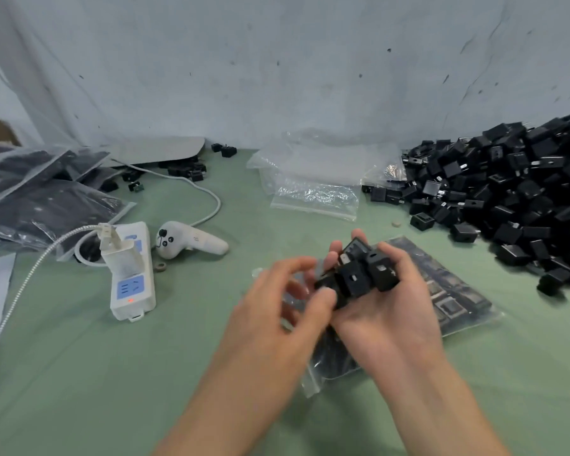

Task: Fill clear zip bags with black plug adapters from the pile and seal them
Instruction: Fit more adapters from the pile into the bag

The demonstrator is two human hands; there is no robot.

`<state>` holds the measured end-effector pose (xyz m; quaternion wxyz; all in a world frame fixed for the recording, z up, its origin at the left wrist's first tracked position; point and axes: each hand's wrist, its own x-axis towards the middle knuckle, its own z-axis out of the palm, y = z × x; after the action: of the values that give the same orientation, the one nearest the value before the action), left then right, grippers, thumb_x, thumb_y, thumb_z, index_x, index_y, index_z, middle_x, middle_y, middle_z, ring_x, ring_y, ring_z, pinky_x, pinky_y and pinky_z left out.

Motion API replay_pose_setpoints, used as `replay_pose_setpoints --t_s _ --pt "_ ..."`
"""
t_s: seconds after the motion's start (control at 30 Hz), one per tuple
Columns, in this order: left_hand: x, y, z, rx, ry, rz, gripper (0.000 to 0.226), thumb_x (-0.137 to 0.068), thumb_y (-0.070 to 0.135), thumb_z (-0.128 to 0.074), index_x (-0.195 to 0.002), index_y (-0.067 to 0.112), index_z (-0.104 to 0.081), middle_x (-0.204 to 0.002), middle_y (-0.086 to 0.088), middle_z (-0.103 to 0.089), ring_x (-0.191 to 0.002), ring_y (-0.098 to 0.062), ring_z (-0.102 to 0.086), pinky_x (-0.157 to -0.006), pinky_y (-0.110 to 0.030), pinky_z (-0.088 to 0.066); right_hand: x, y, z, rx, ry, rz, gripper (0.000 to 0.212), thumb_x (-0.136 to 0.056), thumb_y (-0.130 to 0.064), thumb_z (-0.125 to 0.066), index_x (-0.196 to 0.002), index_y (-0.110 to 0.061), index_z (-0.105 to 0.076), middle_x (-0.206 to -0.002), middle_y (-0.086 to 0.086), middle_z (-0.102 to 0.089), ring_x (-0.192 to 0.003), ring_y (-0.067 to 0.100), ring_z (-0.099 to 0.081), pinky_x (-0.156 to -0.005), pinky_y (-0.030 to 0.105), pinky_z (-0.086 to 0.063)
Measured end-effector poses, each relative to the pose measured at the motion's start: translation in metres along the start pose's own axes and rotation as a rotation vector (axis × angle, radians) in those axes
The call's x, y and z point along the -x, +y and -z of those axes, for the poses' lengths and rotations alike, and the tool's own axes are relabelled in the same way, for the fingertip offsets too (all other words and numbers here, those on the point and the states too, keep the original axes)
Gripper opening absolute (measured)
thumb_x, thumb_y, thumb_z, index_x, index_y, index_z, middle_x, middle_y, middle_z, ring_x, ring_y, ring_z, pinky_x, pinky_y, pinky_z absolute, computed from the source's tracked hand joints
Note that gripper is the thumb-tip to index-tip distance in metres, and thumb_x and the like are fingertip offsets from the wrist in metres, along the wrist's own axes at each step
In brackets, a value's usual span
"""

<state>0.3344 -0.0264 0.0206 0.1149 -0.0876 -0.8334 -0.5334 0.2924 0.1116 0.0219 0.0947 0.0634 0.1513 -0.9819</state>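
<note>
Right hand (385, 307) — palm turned up, fingers curled into a cup around a cluster of black plug adapters (359, 274), several of them stacked against my fingers. Left hand (287, 301) — fingers bent and thumb closed on the adapter at the near-left edge of that cluster; motion blur hides how the fingers sit beneath it. Both hands hover directly above a clear zip bag (454, 301), which lies flat on the green table cloth (145, 373) and already holds rows of adapters. Beyond and to the right of this bag rises the loose pile (507, 192) of adapters, against the pale backdrop. Straight behind the bag lie empty clear bags (316, 192), crumpled and overlapping. To the left of the bag rest a white controller (185, 241) and, farther left, a white power strip (132, 278) with a red light lit and a charger plugged in. Far left of the bag, filled bags (46, 199) lie heaped.
</note>
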Motion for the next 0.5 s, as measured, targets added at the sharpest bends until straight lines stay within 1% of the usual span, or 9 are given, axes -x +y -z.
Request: replay_pose_setpoints --t_s 0.07,0.13,0.2,0.23,0.3,0.37,0.4,0.47,0.5 --pt "0.002 -0.002 -0.014 -0.079 -0.001 -0.077 0.03 -0.082 0.056 -0.059 -0.111 0.054 -0.051 -0.105 0.021 -0.057 -0.09 0.003 -0.059 -0.075 -0.012 -0.045 0.002 0.011 -0.001 -0.014 0.011 -0.048 0.017 -0.085 -0.03 -0.058 -0.098 -0.02 -0.065 -0.097 0.01 -0.062 -0.072 0.024 -0.062 -0.072 0.039 -0.057" --pt "0.006 -0.004 -0.018 -0.055 0.014 -0.058 0.029 -0.085 0.045 -0.064 -0.109 0.051 -0.048 -0.105 0.018 -0.056 -0.093 0.002 -0.058 -0.082 -0.017 -0.047 0.004 0.012 -0.001 -0.047 0.05 -0.054 0.015 -0.087 -0.031 -0.057 -0.096 -0.02 -0.063 -0.097 0.009 -0.06 -0.075 0.024 -0.06 -0.079 0.039 -0.052" --pt "0.008 -0.002 -0.019 0.038 0.014 -0.021 0.029 -0.085 0.034 -0.067 -0.105 0.046 -0.05 -0.101 0.015 -0.062 -0.087 -0.003 -0.063 -0.077 -0.019 -0.05 0.004 0.009 -0.002 -0.066 0.077 -0.03 0.014 -0.085 -0.028 -0.058 -0.094 -0.018 -0.063 -0.094 0.009 -0.059 -0.073 0.022 -0.059 -0.082 0.037 -0.052" --pt "0.007 -0.002 -0.016 0.116 0.033 0.012 0.029 -0.082 0.031 -0.067 -0.102 0.045 -0.052 -0.098 0.015 -0.066 -0.081 -0.003 -0.065 -0.072 -0.015 -0.05 0.003 0.007 -0.002 -0.076 0.083 -0.017 0.015 -0.084 -0.026 -0.058 -0.094 -0.017 -0.064 -0.091 0.01 -0.06 -0.069 0.022 -0.06 -0.077 0.035 -0.055" --pt "0.003 -0.008 -0.002 0.246 0.131 0.114 0.024 -0.084 0.022 -0.07 -0.098 0.039 -0.059 -0.09 0.015 -0.071 -0.071 -0.001 -0.066 -0.066 -0.013 -0.051 0.002 0.002 -0.002 -0.109 0.096 0.002 0.016 -0.084 -0.023 -0.057 -0.096 -0.015 -0.064 -0.089 0.012 -0.06 -0.062 0.023 -0.061 -0.069 0.038 -0.058" --pt "0.0 -0.025 0.019 0.27 0.232 0.253 0.023 -0.088 0.01 -0.07 -0.099 0.028 -0.061 -0.087 0.01 -0.075 -0.07 -0.004 -0.068 -0.068 -0.021 -0.056 0.002 -0.007 -0.001 -0.126 0.117 0.044 0.015 -0.087 -0.022 -0.056 -0.096 -0.013 -0.065 -0.083 0.014 -0.062 -0.06 0.025 -0.061 -0.068 0.04 -0.057" --pt "0.001 -0.035 0.028 0.254 0.235 0.339 0.021 -0.088 0.007 -0.068 -0.1 0.024 -0.062 -0.088 0.007 -0.076 -0.069 -0.006 -0.068 -0.071 -0.024 -0.057 0.001 -0.013 0.0 -0.123 0.13 0.076 0.016 -0.089 -0.022 -0.055 -0.096 -0.012 -0.065 -0.08 0.014 -0.062 -0.06 0.025 -0.061 -0.067 0.039 -0.057" --pt "0.005 -0.046 0.034 0.259 0.128 0.476 0.018 -0.089 0.006 -0.067 -0.102 0.018 -0.063 -0.088 0.003 -0.077 -0.068 -0.008 -0.066 -0.074 -0.024 -0.054 0.0 -0.024 0.003 -0.114 0.147 0.125 0.017 -0.092 -0.022 -0.054 -0.096 -0.011 -0.065 -0.078 0.014 -0.063 -0.062 0.025 -0.062 -0.064 0.035 -0.056" --pt "0.006 -0.046 0.03 0.285 0.043 0.5 0.018 -0.089 0.007 -0.068 -0.104 0.016 -0.065 -0.089 0.002 -0.078 -0.072 -0.009 -0.068 -0.077 -0.024 -0.053 -0.001 -0.027 0.004 -0.114 0.151 0.137 0.017 -0.093 -0.022 -0.053 -0.097 -0.012 -0.065 -0.079 0.014 -0.063 -0.064 0.025 -0.062 -0.063 0.034 -0.055"
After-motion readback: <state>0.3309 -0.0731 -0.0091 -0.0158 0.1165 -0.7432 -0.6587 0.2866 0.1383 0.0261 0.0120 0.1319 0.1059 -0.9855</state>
